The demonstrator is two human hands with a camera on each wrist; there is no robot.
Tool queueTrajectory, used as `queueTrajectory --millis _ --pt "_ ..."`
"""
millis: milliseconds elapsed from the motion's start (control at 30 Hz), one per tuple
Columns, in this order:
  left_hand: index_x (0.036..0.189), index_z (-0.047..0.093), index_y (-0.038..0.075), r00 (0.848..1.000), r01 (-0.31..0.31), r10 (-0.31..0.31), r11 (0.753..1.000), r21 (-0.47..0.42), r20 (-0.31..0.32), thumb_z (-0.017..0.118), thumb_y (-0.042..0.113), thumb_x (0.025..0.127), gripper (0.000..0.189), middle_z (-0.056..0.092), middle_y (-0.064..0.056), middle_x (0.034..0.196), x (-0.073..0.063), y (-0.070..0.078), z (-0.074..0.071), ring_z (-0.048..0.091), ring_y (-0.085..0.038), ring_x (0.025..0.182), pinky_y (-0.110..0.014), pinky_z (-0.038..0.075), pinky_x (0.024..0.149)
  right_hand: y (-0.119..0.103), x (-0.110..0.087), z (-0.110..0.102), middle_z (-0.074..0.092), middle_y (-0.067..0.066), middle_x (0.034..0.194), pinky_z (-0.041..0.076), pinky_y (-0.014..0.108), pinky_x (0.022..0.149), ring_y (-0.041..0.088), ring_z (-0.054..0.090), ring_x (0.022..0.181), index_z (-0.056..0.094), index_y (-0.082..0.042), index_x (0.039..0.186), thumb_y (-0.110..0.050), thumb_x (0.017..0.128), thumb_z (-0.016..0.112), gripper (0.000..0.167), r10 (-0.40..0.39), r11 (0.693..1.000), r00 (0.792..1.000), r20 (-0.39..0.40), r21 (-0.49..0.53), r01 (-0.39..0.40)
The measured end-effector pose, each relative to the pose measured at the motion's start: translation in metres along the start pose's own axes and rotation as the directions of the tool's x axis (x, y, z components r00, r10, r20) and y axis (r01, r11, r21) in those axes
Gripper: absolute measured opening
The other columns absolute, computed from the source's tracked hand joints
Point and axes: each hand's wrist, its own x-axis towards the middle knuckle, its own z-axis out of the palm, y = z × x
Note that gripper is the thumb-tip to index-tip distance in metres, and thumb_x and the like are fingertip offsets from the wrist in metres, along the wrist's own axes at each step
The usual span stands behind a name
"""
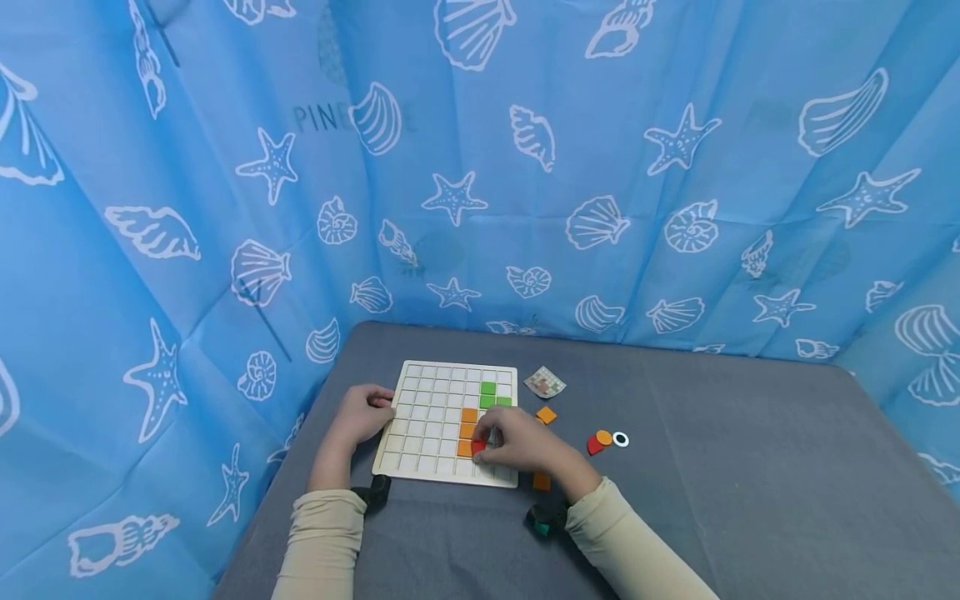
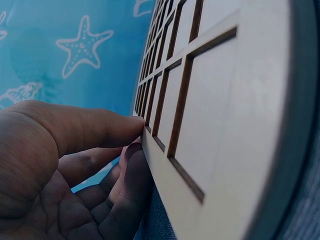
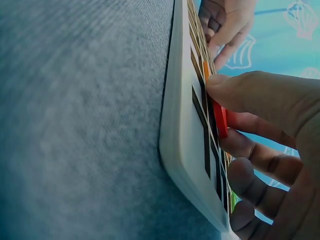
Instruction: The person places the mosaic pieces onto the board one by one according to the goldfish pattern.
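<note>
We have one red tile (image 3: 220, 120) pinched between the thumb and fingers of our right hand (image 1: 517, 440), at the grid of the single board (image 1: 430, 426); we cannot tell whether it is seated. To do this well, we should square its sides to the cell and press it flat without nudging its neighbours. Our left hand (image 1: 367, 412) pinches the board's edge, which ought to stop it sliding.

By the right fingertips we count three orange tiles (image 1: 467, 430); beyond them, three green tiles (image 1: 487, 401), though our hand may hide more. Further out, beyond the hand, lies one picture card (image 1: 545, 382); to its right, one red piece (image 1: 595, 445), one orange disc (image 1: 603, 437) and one white ring (image 1: 615, 437).
</note>
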Motion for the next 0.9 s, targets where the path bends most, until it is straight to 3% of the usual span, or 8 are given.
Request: queueTrajectory --millis 533,900 --pt "0.126 0.071 -0.004 1.000 0.010 -0.010 1.000 0.008 -0.001 0.068 0.003 0.095 0.032 0.068 -0.018 0.106 -0.0013 0.0010 0.0004 0.064 -0.030 0.095 -0.043 0.054 0.081 0.0039 -0.0030 -0.0022 0.070 0.003 0.094 0.047 0.026 0.068 0.014 0.055 0.078 0.078 -0.012 0.098 -0.021 0.090 0.086 0.015 0.010 0.999 1.000 0.017 0.032 -0.011" --pt "0.127 0.071 -0.003 1.000 0.012 -0.012 1.000 0.002 0.003 0.068 0.004 0.095 0.032 0.067 -0.018 0.106 0.0002 0.0005 0.0006 0.063 -0.030 0.095 -0.042 0.053 0.080 0.0035 -0.0025 -0.0024 0.068 0.001 0.093 0.045 0.026 0.067 0.012 0.053 0.078 0.078 -0.014 0.097 -0.025 0.090 0.087 0.016 0.027 0.999 1.000 0.008 0.017 -0.027"
